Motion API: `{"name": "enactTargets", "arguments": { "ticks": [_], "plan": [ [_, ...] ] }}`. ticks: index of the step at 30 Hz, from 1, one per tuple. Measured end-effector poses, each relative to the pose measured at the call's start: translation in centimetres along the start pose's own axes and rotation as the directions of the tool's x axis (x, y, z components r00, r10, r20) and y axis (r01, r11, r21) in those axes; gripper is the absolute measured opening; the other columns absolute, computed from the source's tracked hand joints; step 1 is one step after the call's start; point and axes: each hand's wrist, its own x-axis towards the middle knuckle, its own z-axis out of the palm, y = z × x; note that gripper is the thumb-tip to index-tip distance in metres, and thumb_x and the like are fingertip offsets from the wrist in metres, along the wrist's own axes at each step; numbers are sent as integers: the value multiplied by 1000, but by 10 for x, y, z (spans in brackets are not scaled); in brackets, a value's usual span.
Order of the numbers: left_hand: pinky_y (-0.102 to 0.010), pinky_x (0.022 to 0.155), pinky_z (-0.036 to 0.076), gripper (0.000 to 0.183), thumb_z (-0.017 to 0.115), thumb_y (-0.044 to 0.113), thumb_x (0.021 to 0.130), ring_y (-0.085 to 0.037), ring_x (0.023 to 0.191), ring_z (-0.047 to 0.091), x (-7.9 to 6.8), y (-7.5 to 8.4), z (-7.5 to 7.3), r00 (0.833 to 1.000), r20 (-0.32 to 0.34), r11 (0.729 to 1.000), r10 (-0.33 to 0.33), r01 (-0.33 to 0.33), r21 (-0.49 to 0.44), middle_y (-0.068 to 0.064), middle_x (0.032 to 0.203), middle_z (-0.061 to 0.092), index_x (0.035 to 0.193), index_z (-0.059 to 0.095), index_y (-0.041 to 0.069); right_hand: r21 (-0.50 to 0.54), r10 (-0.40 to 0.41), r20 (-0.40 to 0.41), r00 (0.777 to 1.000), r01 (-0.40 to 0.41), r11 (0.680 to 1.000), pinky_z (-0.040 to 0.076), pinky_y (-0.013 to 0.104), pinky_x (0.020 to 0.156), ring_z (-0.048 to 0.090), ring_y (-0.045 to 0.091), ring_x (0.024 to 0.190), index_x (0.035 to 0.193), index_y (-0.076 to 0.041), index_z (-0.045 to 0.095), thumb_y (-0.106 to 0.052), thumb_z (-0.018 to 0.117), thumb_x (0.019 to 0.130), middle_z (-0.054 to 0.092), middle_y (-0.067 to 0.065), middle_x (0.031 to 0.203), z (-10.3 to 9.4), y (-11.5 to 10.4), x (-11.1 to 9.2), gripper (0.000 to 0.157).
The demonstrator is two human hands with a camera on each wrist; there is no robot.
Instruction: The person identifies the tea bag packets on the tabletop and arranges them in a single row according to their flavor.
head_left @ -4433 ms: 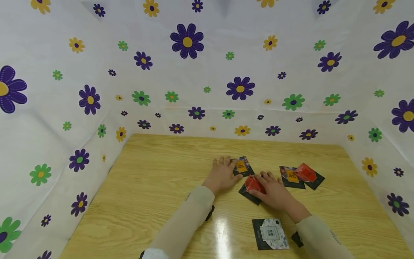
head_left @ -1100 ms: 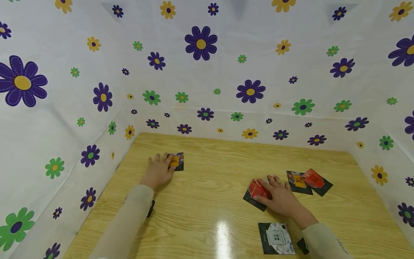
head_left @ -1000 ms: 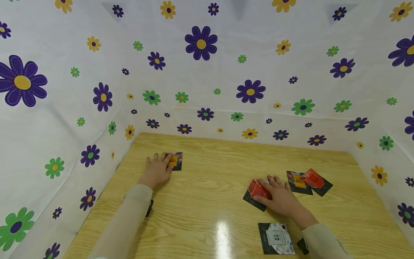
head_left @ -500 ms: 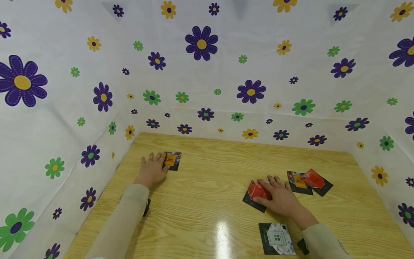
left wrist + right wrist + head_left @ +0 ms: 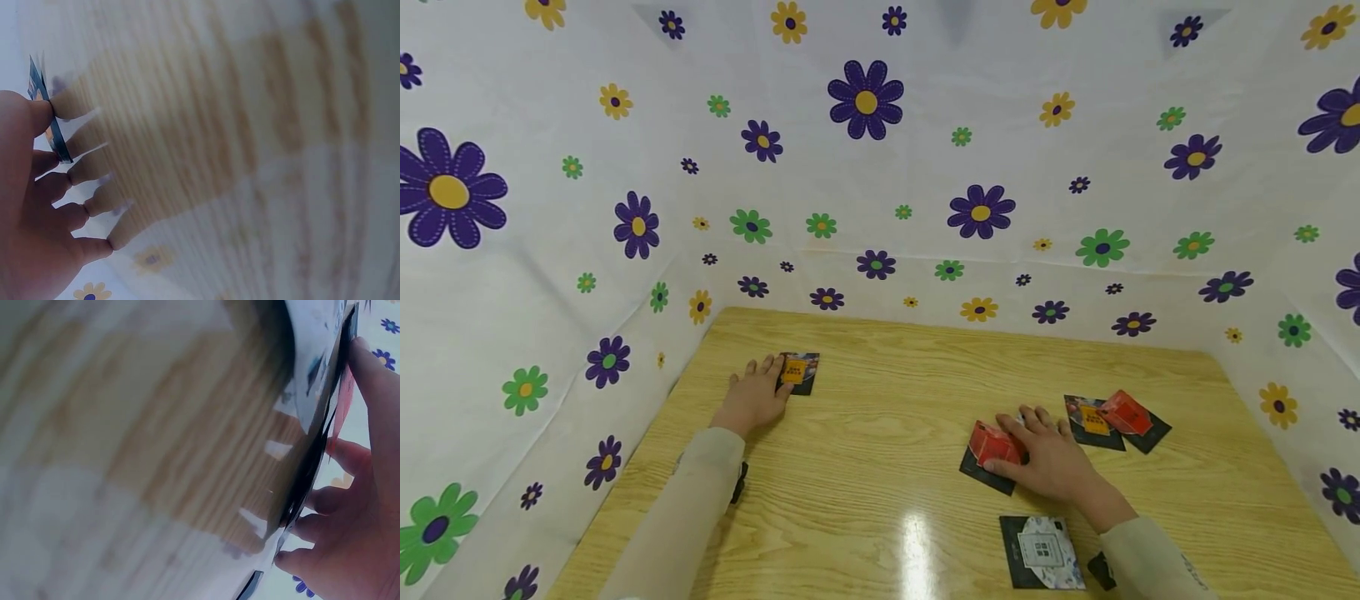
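At the far left of the table, a square dark packet with an orange label point(image 5: 795, 372) lies flat. My left hand point(image 5: 749, 398) rests over its left edge with fingers spread, and the left wrist view shows the thumb at the packet point(image 5: 56, 134). Right of the middle, my right hand point(image 5: 1047, 457) rests with fingers extended over a red-and-black packet point(image 5: 987, 482), covering its right side. In the right wrist view, the thumb and fingers of the right hand point(image 5: 356, 506) lie spread across the dark packet's point(image 5: 309, 472) top.
Behind the right hand, another orange-label packet point(image 5: 1086, 437) lies partly under a second red-and-black packet point(image 5: 1126, 414). A black-and-white packet point(image 5: 1043, 554) lies near the front of the wooden table point(image 5: 850, 500). Flower-printed cloth point(image 5: 910, 158) rises along the back and sides.
My left hand has slid the orange-label packet from the middle to the far left, slowing at the end. Under my right hand, the red-and-black packet has lately turned slightly.
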Motion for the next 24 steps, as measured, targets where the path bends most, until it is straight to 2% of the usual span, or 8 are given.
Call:
{"name": "enactTargets", "arguments": {
  "ticks": [6,11,19,24],
  "plan": [
    [-79,123,13,69,35,39,115,-55,159,13,-1,-1,0,1000,7,1000,-6,6,-14,-24,175,15,169,14,3,73,15,-39,999,-12,997,24,82,116,33,61,150,159,-10,49,-57,61,103,39,35,162,-4,7,-3,75],
    [-80,122,13,68,35,38,115,-55,159,12,-1,0,-1,1000,8,1000,-1,1,-24,-25,175,15,169,14,3,122,57,-49,997,-50,991,20,81,118,25,65,150,159,-2,45,-46,56,109,33,38,163,-13,24,-7,68],
    [-80,122,14,68,35,39,115,-56,159,13,-1,-1,0,1000,17,1000,4,-4,-11,-25,175,16,169,15,3,111,79,-59,995,-72,991,22,85,113,29,69,145,155,6,46,-34,50,113,38,42,158,-26,60,-16,59],
    [-80,122,14,68,35,40,115,-55,159,14,0,-2,1,1000,7,1000,8,-8,-8,-24,175,16,170,15,4,100,100,-52,994,-94,991,21,87,111,26,71,144,154,8,46,-26,50,113,36,45,157,-32,79,-21,53]
  ]
}}
